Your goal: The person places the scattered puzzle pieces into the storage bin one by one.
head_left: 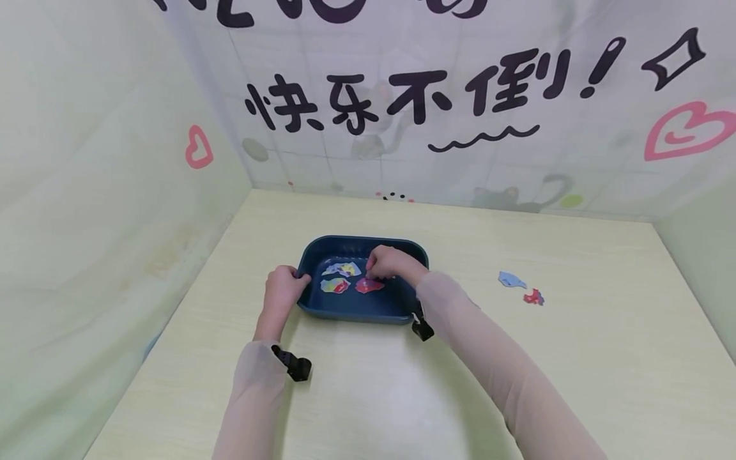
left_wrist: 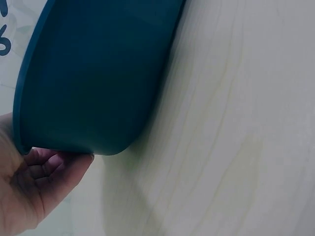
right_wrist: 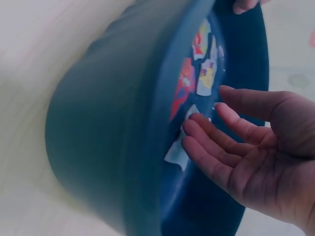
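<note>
A dark blue rectangular basin (head_left: 353,317) stands on the table. My left hand (head_left: 282,291) grips its left end, thumb over the rim, with curled fingers under the outer wall in the left wrist view. Inside lie flat, irregular coloured pieces: a white and yellow one (head_left: 342,269), a yellow-green and red one (head_left: 335,285) and a red one (head_left: 369,285). My right hand (right_wrist: 266,152) reaches in, thumb and fingers apart and loosely bent. Its fingertips are right at a pale piece (right_wrist: 178,153), overlapping it in the right wrist view.
To the right of the basin, a light blue piece (head_left: 511,279) and a small red piece (head_left: 534,297) lie on the pale wooden table (head_left: 604,332). Black wrist cameras sit on both sleeves. A printed cloth (head_left: 391,166) hangs behind the table.
</note>
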Demonstrator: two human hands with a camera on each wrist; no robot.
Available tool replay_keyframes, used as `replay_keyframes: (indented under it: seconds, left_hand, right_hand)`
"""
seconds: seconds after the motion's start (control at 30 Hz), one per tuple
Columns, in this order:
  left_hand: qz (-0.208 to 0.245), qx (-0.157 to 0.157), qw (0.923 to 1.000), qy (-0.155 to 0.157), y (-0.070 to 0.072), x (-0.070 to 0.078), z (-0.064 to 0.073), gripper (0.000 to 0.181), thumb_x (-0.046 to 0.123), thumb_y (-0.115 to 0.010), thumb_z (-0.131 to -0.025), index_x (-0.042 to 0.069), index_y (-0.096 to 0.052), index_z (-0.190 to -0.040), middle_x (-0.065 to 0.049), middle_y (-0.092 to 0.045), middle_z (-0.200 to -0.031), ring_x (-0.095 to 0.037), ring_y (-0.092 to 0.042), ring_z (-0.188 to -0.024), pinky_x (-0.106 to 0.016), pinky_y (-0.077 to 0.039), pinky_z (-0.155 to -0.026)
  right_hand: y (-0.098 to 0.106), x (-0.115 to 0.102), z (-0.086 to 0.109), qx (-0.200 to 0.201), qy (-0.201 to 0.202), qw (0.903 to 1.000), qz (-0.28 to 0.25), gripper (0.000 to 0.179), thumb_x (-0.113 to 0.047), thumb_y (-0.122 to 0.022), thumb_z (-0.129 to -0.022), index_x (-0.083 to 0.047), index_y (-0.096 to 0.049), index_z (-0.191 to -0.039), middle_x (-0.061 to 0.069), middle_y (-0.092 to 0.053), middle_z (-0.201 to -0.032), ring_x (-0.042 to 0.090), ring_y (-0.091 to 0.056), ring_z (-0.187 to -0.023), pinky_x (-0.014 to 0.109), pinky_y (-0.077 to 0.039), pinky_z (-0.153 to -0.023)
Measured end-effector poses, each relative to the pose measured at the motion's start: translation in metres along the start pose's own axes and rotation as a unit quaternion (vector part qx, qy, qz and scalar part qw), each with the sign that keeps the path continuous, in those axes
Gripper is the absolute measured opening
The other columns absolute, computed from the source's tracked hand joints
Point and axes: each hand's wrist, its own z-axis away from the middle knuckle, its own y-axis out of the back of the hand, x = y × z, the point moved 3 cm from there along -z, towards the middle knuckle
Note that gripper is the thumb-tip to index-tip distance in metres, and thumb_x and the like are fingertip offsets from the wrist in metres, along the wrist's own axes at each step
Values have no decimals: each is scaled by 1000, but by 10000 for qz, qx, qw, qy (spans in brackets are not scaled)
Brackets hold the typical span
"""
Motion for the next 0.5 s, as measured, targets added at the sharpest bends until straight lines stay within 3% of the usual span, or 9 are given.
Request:
replay_keyframes:
  seconds: [0.2,0.5]
  left_hand:
    - [-42,-1,10000,5,0,1,0,31,20,-58,-84,7,-42,-61,0,-35,-53,-17,-40,-53,-26,-32,-49]
    - [-46,13,10000,-39,-1,-1,-2,30,21,-58,-85,5,-45,-63,-1,-37,-55,-17,-41,-54,-26,-32,-50]
  right_hand:
    - [10,8,5,71,333,9994,-17,23,-20,-58,-88,-6,-58,-106,8,-61,-100,19,-56,-81,35,-49,-80]
    - [29,19,25,245,563,9979,-181,27,-20,-58,-88,-4,-57,-109,12,-61,-104,23,-59,-88,29,-48,-80]
